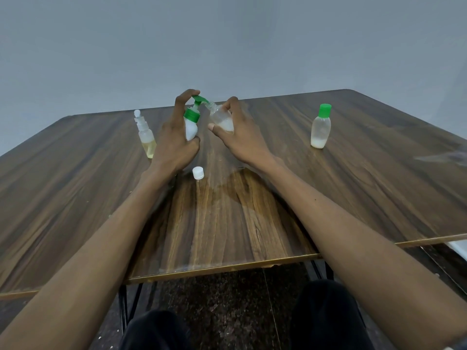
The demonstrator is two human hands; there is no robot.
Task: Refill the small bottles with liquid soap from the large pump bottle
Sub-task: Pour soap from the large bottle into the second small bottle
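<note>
the left hand (174, 137) is wrapped around the white plastic pump bottle with the green collar and green pump head (191, 127), thumb low on the body, and one finger arched over the top of the pump head. the bottle is held up off the dark wood-grain table (353, 173) and leans a little toward the right hand. the right hand (240, 137) grips a small clear plastic bottle with no cap (221, 118), thumb on the near side and fingers curled over the far side; this bottle is tilted so its open neck points up and left, right at the tip of the green spout. a pool of white liquid sits in its lower end. just near of both hands, between the wrists, a small white screw cap (198, 172) stands on the table, apart from either hand. just left of the left hand stands a small clear spray bottle with a white nozzle and yellowish liquid (146, 137), upright and close beside the hand. well to the right of the right hand stands a small clear bottle with a green cap (321, 127), upright, with a little white liquid at its bottom.
</note>
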